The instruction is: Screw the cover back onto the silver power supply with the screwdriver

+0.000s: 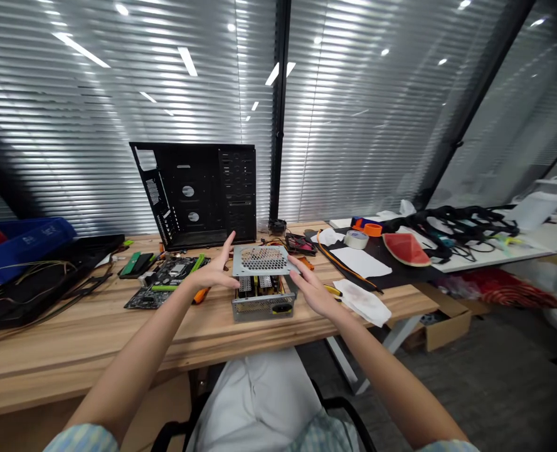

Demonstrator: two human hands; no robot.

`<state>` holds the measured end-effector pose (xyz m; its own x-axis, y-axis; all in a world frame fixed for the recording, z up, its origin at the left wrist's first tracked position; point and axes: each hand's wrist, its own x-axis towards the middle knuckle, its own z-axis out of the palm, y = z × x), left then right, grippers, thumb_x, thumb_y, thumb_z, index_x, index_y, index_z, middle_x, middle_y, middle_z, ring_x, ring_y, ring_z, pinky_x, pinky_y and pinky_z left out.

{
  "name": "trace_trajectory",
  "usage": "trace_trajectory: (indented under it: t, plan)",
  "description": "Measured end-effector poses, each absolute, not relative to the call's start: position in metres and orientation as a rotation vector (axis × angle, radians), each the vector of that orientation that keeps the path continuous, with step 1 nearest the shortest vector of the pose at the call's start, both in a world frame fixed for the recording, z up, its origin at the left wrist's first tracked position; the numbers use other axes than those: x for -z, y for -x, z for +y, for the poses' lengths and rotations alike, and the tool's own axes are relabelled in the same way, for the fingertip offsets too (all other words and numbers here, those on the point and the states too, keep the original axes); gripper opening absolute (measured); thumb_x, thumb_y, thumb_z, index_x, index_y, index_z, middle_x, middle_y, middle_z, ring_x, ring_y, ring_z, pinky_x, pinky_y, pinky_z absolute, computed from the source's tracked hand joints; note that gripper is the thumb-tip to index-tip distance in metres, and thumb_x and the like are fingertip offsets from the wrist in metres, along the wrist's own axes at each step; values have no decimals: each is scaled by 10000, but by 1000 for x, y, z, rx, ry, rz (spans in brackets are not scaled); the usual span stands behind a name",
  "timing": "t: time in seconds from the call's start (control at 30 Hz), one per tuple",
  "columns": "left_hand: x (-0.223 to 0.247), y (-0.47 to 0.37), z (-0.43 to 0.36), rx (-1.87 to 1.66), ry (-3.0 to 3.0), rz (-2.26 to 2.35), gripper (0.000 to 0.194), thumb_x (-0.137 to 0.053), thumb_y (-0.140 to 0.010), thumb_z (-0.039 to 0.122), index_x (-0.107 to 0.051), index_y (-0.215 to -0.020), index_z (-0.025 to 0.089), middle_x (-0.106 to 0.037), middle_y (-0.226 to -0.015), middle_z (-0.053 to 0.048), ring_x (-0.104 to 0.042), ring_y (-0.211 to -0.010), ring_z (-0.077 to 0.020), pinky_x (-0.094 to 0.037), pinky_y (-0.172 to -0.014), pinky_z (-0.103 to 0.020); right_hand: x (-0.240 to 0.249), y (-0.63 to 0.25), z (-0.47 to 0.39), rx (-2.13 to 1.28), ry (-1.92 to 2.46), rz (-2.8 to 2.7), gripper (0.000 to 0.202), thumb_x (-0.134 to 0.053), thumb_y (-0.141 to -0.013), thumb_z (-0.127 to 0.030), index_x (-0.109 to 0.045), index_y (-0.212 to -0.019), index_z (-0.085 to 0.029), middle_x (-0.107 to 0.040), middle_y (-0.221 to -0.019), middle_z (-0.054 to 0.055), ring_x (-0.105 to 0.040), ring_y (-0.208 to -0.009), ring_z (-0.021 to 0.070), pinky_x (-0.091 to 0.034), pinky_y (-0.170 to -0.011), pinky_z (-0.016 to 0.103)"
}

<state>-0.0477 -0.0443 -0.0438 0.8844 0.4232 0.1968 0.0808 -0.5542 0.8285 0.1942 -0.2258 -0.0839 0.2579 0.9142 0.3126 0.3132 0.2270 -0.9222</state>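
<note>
A grey perforated metal cover (260, 260) is over a computer power supply (263, 307), whose front and inner parts show below the cover. My left hand (215, 271) is at the cover's left edge, with its thumb low by the near corner and its index finger stretched up past the far corner. At the right edge, my right hand (310, 289) has its fingers against the cover and the casing side. The two hands hold the cover between them. Whether the cover's far edge rests on the casing, I cannot tell.
Behind stands an open black computer case (198, 194). A motherboard (165, 282) lies to the left, near an orange-handled tool (200, 295). On the right are yellow-handled pliers (332, 290), a crumpled white paper (366, 302), a tape roll (356, 239) and a watermelon-slice-shaped item (406, 250).
</note>
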Motion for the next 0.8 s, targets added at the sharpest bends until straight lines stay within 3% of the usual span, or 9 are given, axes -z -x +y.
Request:
trace_trajectory:
  t: [0.37, 0.53, 0.63, 0.8]
  plan:
    - [61, 50, -32, -440, -2029, 307, 1482, -874, -565, 552, 208, -1542, 280, -89, -1647, -193, -142, -1516, -391, -148, -1209, -556, 91, -191, -228, -629, 1297, -1308, 840, -522, -784, -797, -533, -1420, -248, -484, -1504, 93, -408, -1425, 279, -251, -1224, 468]
    - [67, 52, -29, -396, -2020, 330, 1516, -903, -538, 519, 204, -1544, 275, 6, -1652, -213, -26, -1527, -395, -88, -1209, -570, 94, -188, -231, -659, 1305, -1331, 832, -521, -798, -781, -517, -1433, -244, -467, -1516, 94, -402, -1429, 272, -233, -1231, 462]
    - [74, 54, -28, -388, -2037, 326, 1504, -912, -530, 506, 179, -1548, 313, 100, -1656, -175, 59, -1531, -367, -63, -1210, -574, 101, -187, -231, -658, 1317, -1335, 799, -525, -813, -759, -513, -1434, -257, -456, -1524, 90, -394, -1435, 267, -223, -1232, 473]
    - [81, 54, -32, -407, -1979, 270, 1561, -938, -462, 503, 173, -1546, 335, 135, -1656, -148, 11, -1536, -362, -113, -1215, -552, 113, -184, -230, -619, 1328, -1345, 762, -518, -851, -709, -478, -1460, -254, -418, -1549, 91, -360, -1457, 256, -224, -1231, 473]
